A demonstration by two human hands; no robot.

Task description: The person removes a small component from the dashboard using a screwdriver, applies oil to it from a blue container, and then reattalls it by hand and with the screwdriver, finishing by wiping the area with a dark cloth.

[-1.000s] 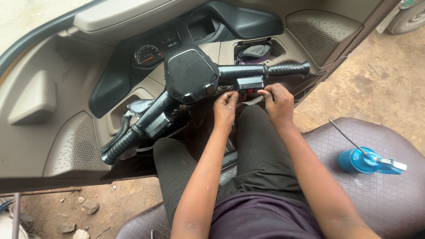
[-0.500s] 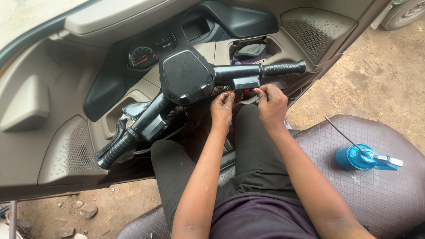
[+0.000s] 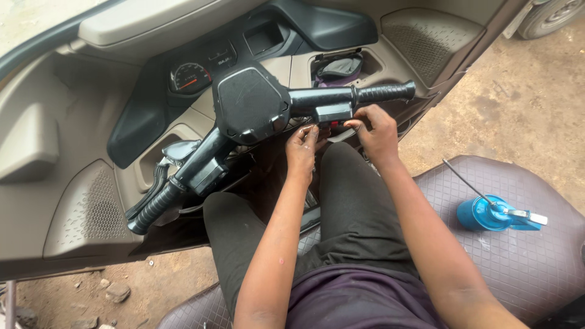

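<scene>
handlebar (image 3: 286, 106): black | seat (image 3: 536, 256): dark purple, diamond quilt pattern | oil can (image 3: 484, 214): blue | dashboard panel (image 3: 36, 152): beige

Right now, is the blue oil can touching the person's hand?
Apart. The head view shows the blue oil can lying on the seat, with bare seat between it and the right hand, which is up at the handlebar.

— What sort of place is this?
— The driver cabin of a small three-wheeled vehicle, parked on bare dirt ground (image 3: 524, 103). Behind the black handlebar (image 3: 256, 116) is a beige dashboard (image 3: 67, 183) with a round speed gauge (image 3: 190, 77); below it, a brown quilted seat (image 3: 536, 256).
</scene>
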